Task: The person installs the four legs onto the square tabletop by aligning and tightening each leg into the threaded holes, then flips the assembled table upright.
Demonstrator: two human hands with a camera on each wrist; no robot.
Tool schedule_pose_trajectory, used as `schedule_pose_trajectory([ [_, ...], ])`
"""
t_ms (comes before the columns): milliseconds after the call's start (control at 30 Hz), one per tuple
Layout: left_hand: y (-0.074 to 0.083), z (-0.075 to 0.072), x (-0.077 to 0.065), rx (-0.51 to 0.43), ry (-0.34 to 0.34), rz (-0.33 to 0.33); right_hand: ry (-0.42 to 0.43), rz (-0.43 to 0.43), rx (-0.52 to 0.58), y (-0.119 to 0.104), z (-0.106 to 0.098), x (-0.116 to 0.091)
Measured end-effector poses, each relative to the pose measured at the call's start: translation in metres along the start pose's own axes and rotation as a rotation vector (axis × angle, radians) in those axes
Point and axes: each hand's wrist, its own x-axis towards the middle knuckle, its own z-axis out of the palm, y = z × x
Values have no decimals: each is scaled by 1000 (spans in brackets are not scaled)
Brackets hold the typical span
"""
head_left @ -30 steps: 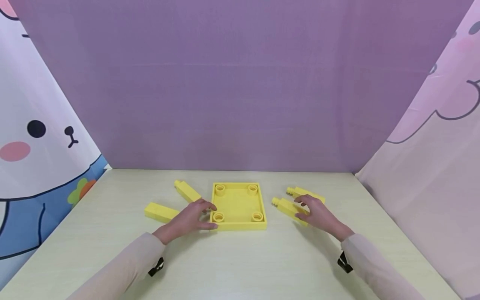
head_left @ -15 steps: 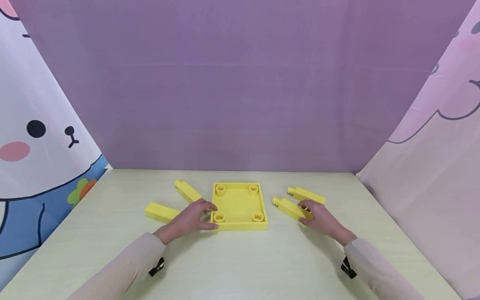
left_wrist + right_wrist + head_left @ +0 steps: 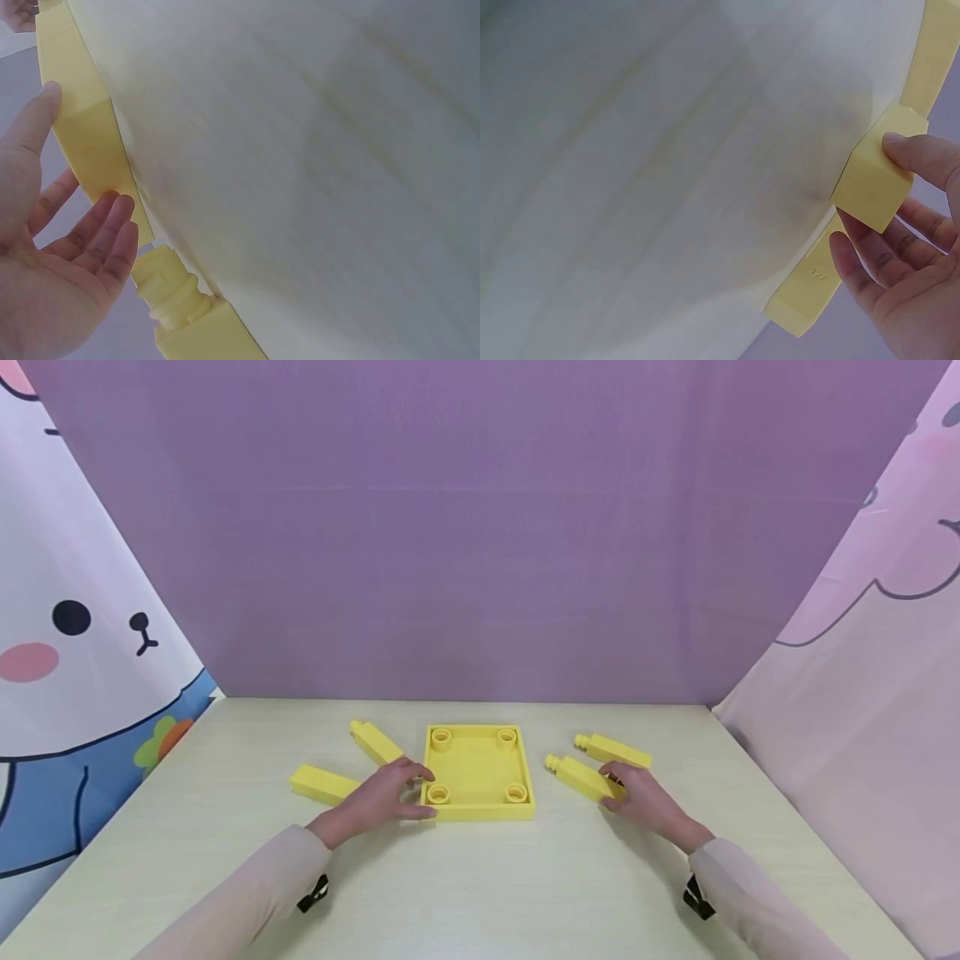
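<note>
My left hand [image 3: 382, 797] holds the near left corner of a yellow square tabletop [image 3: 477, 813], which lies with its raised rim and round sockets facing up. The thumb is on its near side and the index finger reaches over the left rim. My right hand [image 3: 645, 802] pinches the near end of a yellow table leg [image 3: 576, 777], thumb on one side and fingers on the other. That leg lies on the table, its threaded end pointing away to the left. In the right wrist view, the thumb presses the held leg's squared end [image 3: 870, 187].
A second leg [image 3: 613, 750] lies just behind the held one. Left of the tabletop lie two more legs, one farther back [image 3: 375, 742] and one nearer [image 3: 322, 784], partly behind my left hand. A purple cloth [image 3: 480, 543] hangs at the back of the pale table [image 3: 480, 893].
My right hand has shifted slightly right and its fingers have closed around the near end of the front right leg. My left hand has stayed on the tabletop corner.
</note>
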Motion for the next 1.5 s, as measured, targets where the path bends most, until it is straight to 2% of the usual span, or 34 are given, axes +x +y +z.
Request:
schedule_pose_trajectory([
  [267,0,0,-1,4,6,-4,-4,8,8,0,-1,2],
  [467,0,0,-1,-5,7,-9,30,0,49,0,-3,3],
  [1000,-2,2,0,6,4,-6,177,-53,105,-5,-8,6],
  [1500,0,1,-1,-1,-1,-11,314,-107,153,-14,-11,18],
])
